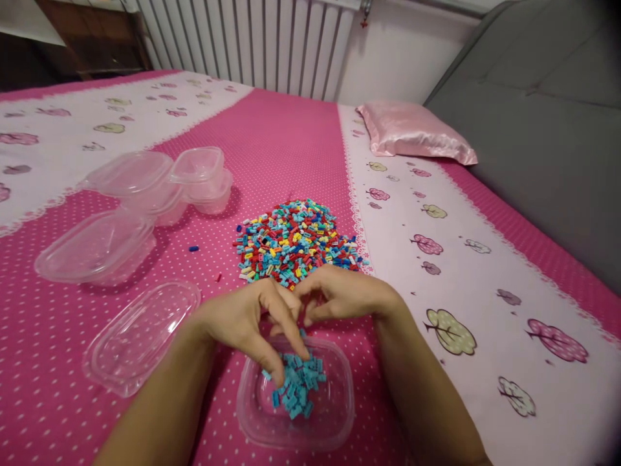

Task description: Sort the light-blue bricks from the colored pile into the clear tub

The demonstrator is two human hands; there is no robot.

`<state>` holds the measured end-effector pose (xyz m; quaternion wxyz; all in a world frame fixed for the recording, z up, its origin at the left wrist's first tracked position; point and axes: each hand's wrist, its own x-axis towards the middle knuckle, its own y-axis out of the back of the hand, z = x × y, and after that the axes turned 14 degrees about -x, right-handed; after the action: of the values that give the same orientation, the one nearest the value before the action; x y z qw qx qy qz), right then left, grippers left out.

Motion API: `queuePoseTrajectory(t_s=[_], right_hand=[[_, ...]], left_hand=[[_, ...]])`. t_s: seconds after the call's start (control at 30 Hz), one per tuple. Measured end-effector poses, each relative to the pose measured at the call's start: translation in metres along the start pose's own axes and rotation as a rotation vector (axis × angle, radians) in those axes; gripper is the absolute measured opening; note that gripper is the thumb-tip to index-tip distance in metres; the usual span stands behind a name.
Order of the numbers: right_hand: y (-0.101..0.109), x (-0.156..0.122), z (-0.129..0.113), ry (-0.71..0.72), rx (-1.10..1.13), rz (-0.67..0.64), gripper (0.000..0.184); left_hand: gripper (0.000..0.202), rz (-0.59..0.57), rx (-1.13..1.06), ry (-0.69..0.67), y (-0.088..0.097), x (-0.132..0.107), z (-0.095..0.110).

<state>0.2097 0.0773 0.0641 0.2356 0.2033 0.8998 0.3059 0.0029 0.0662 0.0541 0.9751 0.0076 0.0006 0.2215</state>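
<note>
My left hand (259,312) reaches over the near clear plastic container (339,414), thumb and index finger apart and pointing down at the light-blue toy bricks (299,388) heaped inside. Nothing shows between those two fingertips. My right hand (342,292) is beside it, at the near edge of a mixed pile of small toy bricks (295,239). Its fingers are curled in with the thumb close to them; whatever they may hold is hidden. The pile has red, blue, yellow, white and green pieces. My hands partly cover its near edge and the container's far rim.
A clear lid (143,336) lies left of my left forearm. Beyond it stand several lidded plastic containers (97,246). One dark-blue brick (193,248) lies apart on the pink bedspread (291,136). A pink pillow (412,133) rests by the grey headboard (538,116).
</note>
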Motion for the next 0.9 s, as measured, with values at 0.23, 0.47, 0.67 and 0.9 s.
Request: queuePoseTrajectory(t_s=[0.23,0.47,0.67,0.9], right_hand=[[-0.020,0.023,-0.005,0.061,-0.374,-0.088,0.035],[-0.018,0.018,-0.001,0.093,-0.415,-0.128,0.034],[-0.019,0.013,-0.007,0.117,-0.469,-0.170,0.042],[-0.038,0.019,-0.023,-0.033,-0.584,-0.086,0.020]], left_hand=[[0.041,0.550,-0.229,-0.260,0.013,-0.003,-0.011],[0.035,0.800,-0.340,-0.257,0.011,0.006,-0.012],[0.030,0.720,-0.313,-0.231,0.013,0.004,-0.018],[0.032,0.666,-0.273,-0.198,0.015,0.006,-0.017]])
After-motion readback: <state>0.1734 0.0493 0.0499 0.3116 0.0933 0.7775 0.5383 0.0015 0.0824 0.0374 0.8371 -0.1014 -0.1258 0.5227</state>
